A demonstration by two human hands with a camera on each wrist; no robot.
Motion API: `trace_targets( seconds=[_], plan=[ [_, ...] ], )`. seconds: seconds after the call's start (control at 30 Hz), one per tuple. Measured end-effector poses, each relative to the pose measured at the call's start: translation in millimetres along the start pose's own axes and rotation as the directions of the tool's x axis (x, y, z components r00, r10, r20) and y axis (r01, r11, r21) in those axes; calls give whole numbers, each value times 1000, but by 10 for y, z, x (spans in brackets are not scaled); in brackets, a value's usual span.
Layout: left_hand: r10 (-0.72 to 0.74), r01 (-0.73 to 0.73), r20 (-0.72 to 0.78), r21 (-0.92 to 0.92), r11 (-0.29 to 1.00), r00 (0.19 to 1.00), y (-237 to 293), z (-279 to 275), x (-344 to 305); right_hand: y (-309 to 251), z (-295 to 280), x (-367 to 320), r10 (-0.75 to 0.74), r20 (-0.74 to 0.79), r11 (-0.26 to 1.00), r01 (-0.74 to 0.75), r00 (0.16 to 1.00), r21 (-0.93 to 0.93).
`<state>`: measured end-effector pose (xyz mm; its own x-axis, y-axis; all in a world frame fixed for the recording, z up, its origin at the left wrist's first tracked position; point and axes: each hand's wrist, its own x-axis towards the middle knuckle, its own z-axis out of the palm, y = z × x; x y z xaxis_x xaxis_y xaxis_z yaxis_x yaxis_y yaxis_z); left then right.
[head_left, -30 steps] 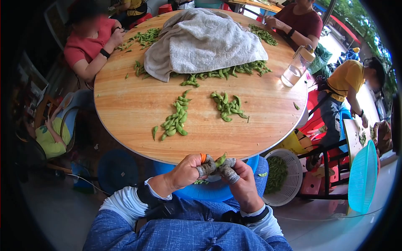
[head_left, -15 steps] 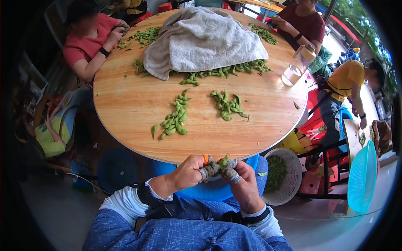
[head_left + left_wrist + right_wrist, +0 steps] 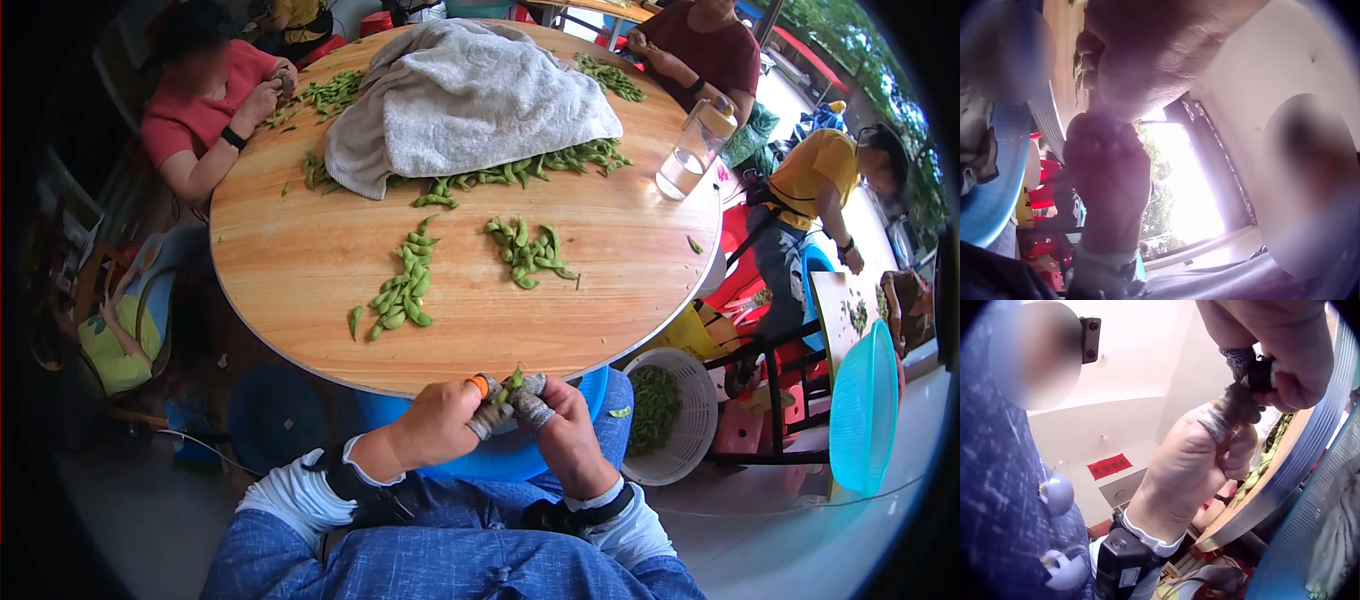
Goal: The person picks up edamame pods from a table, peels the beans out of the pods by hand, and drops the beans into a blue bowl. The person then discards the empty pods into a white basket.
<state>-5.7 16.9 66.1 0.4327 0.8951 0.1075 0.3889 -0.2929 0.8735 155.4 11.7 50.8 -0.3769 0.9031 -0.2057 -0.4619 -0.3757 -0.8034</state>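
Observation:
In the head view, my left hand [image 3: 432, 428] and right hand [image 3: 577, 445] meet over the lap, just off the table's near edge. Between their thumbs and fingertips they pinch a green soybean pod [image 3: 514, 379], its tip pointing up. Grey wraps [image 3: 532, 407] cover digits of both hands, and an orange band [image 3: 480, 385] circles one on the left. The right wrist view shows the left hand [image 3: 1188, 459] from below, touching the right hand at the fingertips; the pod is hidden there. Below the hands stands a blue basin [image 3: 490, 462], partly covered by them.
The round wooden table [image 3: 300, 260] bears two small piles of pods [image 3: 405, 285], a grey towel [image 3: 490, 105] over more pods, and a water bottle [image 3: 690, 150]. A white basket [image 3: 705, 420] of pods stands right of my knee. Other people sit around the table.
The head view has shifted, so the table sits further left. Both hands stay together on the pod, which has tilted and sunk lower between the fingers.

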Motion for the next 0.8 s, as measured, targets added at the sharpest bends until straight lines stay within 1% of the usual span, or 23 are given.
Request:
trace_targets(
  seconds=[0.03, 0.07, 0.1, 0.2, 0.27, 0.3, 0.33, 0.37, 0.4, 0.43, 0.53, 0.57, 0.63, 0.67, 0.7, 0.73, 0.8],
  plan=[
    [61, -55, -16, 262, 963, 998, 21, -10, -34, 7, 1, 4, 2, 2, 1000, -2, 1000, 22],
    [122, -99, -13, 506, 857, 992, 31, -16, -65, 5, 13, -3, -20, 5, 1000, 20, 1000, 9],
    [188, -145, -30, 519, 843, 982, 29, -20, -83, -6, 31, -14, -44, 7, 999, 44, 999, -3],
    [263, -214, -32, 492, 844, 964, 23, -37, -99, 24, 20, -30, -121, 48, 992, 122, 992, -34],
    [268, -228, -114, 283, 932, 957, -52, 18, -65, 57, -2, -42, -169, 74, 983, 174, 983, -56],
    [264, -237, -154, 173, 956, 952, -77, 38, -55, 74, -6, -43, -194, 82, 978, 200, 978, -66],
    [102, -111, -145, -55, 992, 984, -64, 42, -65, 81, -6, -43, -219, 89, 971, 225, 972, -74],
    [-56, 27, -97, -276, 961, 994, -43, 45, -81, 75, -7, -41, -229, 108, 966, 240, 967, -102],
    [-200, 169, -15, -475, 863, 980, -30, 49, -93, 65, -11, -44, -238, 126, 959, 253, 963, -128],
    [-228, 235, 88, -596, 768, 970, -63, 17, -81, 59, -15, -48, -245, 146, 952, 267, 958, -153],
    [-286, 363, 224, -608, 706, 932, -54, -54, -47, 26, -11, -49, -213, 131, 935, 241, 968, -261],
    [-286, 345, 195, -566, 749, 938, -54, -53, -56, 36, -21, -46, -235, 120, 894, 263, 964, -363],
    [-282, 313, 136, -474, 823, 950, -75, 12, -77, 68, -60, -44, -284, 107, 779, 295, 953, -554],
    [-278, 298, 111, -424, 855, 954, -79, 26, -81, 46, -66, -45, -295, 159, 701, 326, 942, -634],
    [-345, 388, 178, -444, 808, 922, -41, -2, -65, 8, -67, -64, -300, 209, 613, 356, 931, -705],
    [-347, 391, 182, -492, 778, 920, -77, 42, -70, -20, -62, -83, -299, 257, 516, 382, 919, -766],
    [-350, 393, 192, -583, 711, 917, -192, 152, -91, -24, -16, -109, -374, 267, 438, 423, 888, -793]
  ],
)
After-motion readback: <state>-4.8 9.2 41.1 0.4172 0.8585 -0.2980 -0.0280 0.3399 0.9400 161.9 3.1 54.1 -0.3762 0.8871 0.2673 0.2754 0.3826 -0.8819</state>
